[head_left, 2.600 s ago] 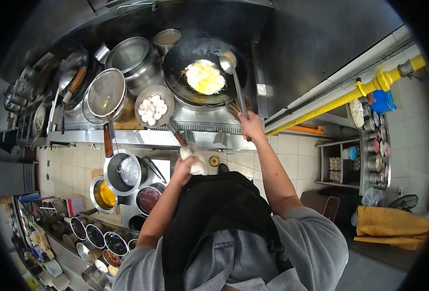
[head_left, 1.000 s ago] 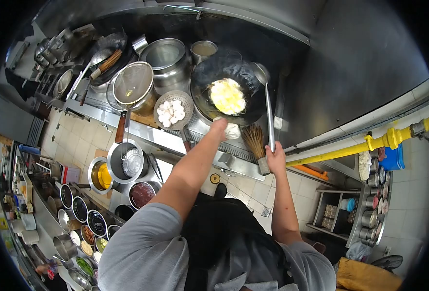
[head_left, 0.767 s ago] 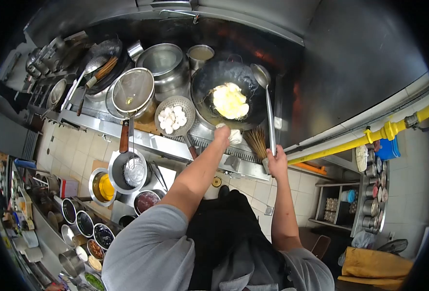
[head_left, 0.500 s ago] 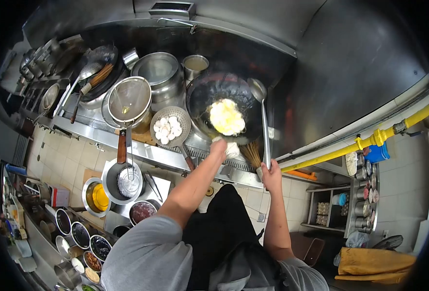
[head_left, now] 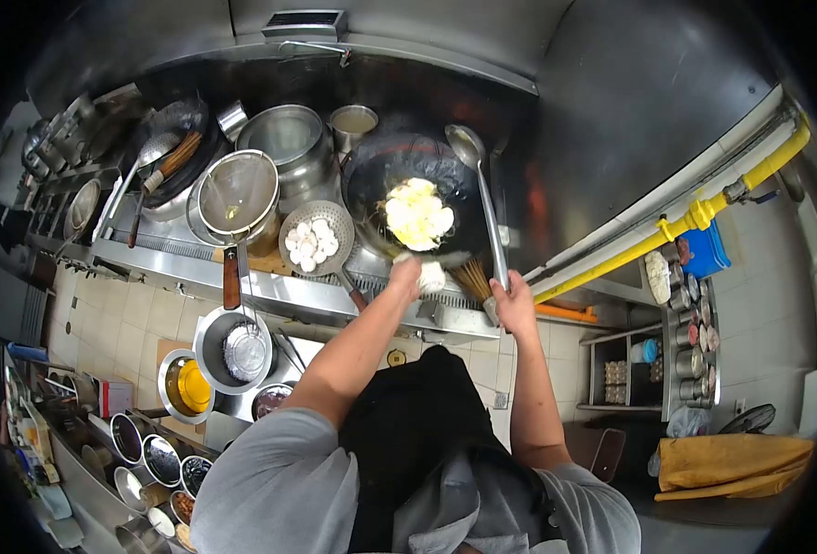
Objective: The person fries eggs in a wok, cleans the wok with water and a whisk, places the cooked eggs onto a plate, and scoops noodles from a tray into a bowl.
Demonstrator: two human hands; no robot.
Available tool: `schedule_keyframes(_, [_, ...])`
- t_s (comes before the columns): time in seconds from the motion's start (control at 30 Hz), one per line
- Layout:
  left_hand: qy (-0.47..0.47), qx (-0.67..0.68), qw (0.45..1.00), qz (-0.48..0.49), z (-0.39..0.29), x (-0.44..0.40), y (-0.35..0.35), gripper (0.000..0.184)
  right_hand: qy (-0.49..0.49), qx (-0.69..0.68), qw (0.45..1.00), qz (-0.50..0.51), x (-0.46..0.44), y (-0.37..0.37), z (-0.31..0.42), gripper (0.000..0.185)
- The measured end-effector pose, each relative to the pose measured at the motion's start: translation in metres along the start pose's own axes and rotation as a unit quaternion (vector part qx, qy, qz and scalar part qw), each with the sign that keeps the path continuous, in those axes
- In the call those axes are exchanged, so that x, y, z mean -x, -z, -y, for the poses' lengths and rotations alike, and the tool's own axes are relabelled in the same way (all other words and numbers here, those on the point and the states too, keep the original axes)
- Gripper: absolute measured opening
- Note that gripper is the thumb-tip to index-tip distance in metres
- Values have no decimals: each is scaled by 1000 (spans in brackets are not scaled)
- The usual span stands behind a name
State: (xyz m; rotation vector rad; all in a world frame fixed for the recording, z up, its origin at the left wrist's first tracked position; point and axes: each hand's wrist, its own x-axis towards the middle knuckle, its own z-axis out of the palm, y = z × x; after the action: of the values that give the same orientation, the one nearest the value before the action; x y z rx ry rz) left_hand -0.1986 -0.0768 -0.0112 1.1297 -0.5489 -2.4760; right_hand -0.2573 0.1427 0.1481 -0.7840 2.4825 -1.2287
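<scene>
My left hand is closed on a white cloth at the near rim of the black wok. Yellow and white egg lies in the wok. My right hand grips the handle of a long metal ladle, whose bowl is over the wok's far right side. A bamboo brush is beside that hand, on the stove edge. Left of the wok, a perforated skimmer holds white pieces, possibly mushrooms, its handle over the stove's front edge.
A mesh strainer rests over a pot beside the skimmer. Behind it stands a large steel pot. Below are a steel pot and a bowl of yellow liquid. A yellow pipe runs along the right.
My left hand has left the skimmer handle and moved with the cloth to the wok's rim. The ladle's bowl has risen off the egg's side toward the wok's far right, and the view has shifted.
</scene>
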Motion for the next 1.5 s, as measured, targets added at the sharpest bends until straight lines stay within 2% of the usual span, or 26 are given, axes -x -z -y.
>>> schedule_keyframes(0.03, [-5, 28, 1000, 2, 8, -7, 6, 25, -25, -17, 1000, 9, 4, 1, 9, 27])
schedule_keyframes(0.17, [-23, -38, 999, -19, 6, -22, 18, 25, -14, 35, 999, 28, 13, 8, 10, 29])
schedule_keyframes(0.23, [22, -41, 999, 15, -1, -25, 18, 25, 5, 61, 998, 22, 12, 8, -8, 28])
schedule_keyframes(0.3, [5, -53, 999, -4, 4, -11, 20, 24, 52, 91, 994, 36, 15, 8, -17, 27])
schedule_keyframes(0.37, [-9, -3, 1000, -20, 12, 10, 15, 22, 56, 111, 992, 34, 6, 16, -19, 26])
schedule_keyframes(0.43, [-24, -26, 999, -28, 13, 9, 25, 24, -41, 95, 992, 77, 12, 18, -7, 27])
schedule_keyframes(0.47, [-20, -34, 999, -26, 4, 11, 23, 25, 14, 74, 996, 54, 9, 14, -20, 27])
schedule_keyframes(0.5, [-16, -41, 999, -21, 2, 8, 24, 26, 18, 107, 992, 59, 4, 15, -20, 28])
schedule_keyframes(0.57, [-17, -16, 1000, 6, 11, 12, 25, 21, 84, 108, 990, 46, -6, 17, -38, 18])
schedule_keyframes(0.63, [-61, -23, 997, -31, 16, 17, 16, 18, 120, 96, 988, 33, -20, 22, -42, 18])
schedule_keyframes(0.67, [-81, -17, 996, -13, 18, 17, 12, 20, 118, 81, 989, 33, -18, 21, -49, 19])
schedule_keyframes(0.7, [-51, -38, 997, -46, 17, -5, 17, 18, 117, 66, 990, 33, -15, 20, -49, 19])
schedule_keyframes(0.77, [-27, -20, 999, -43, 4, 13, 4, 18, 97, 102, 989, 53, -24, 25, -50, 20])
schedule_keyframes(0.83, [-70, 2, 997, -27, 22, 30, 9, 20, 107, 99, 987, 62, -22, 40, -40, 20])
schedule_keyframes(0.87, [-106, -9, 994, -28, 39, 14, 22, 20, 82, 106, 988, 72, -19, 51, -29, 30])
schedule_keyframes(0.9, [-140, -20, 989, -30, 50, -4, 30, 20, 87, 104, 988, 71, -28, 56, -29, 30])
schedule_keyframes(0.97, [-65, -16, 997, -48, 33, 15, 17, 21, 125, 111, 982, 82, -20, 64, -43, 28])
schedule_keyframes(1.0, [-44, -19, 997, -60, 21, 18, 5, 21, 27, 138, 979, 147, -16, 74, -22, 29])
schedule_keyframes(1.03, [-30, -19, 997, -67, 9, 23, -9, 22, 26, 135, 979, 148, -15, 76, -27, 29])
schedule_keyframes(1.1, [-47, -31, 996, -70, 12, 32, -17, 25, 112, 141, 975, 129, -19, 86, -33, 29])
schedule_keyframes(1.17, [-53, -20, 995, -80, 22, 29, -4, 29, 88, 163, 972, 143, -18, 104, -31, 36])
schedule_keyframes(1.23, [-75, -45, 994, -64, 24, 18, 3, 30, 135, 198, 959, 151, -14, 124, -31, 40])
schedule_keyframes(1.3, [-62, -22, 995, -74, 18, 11, -6, 28, 112, 230, 951, 173, -9, 150, -13, 43])
schedule_keyframes(1.4, [-38, -22, 997, -60, 18, -12, -2, 24, 140, 388, 894, 177, -12, 179, -4, 48])
schedule_keyframes(1.43, [-30, -28, 998, -54, 19, -16, -2, 23, 142, 388, 893, 178, -15, 185, -1, 48])
schedule_keyframes(1.5, [-30, -22, 998, -55, 22, -17, -2, 23, 140, 465, 850, 204, -20, 196, 9, 48])
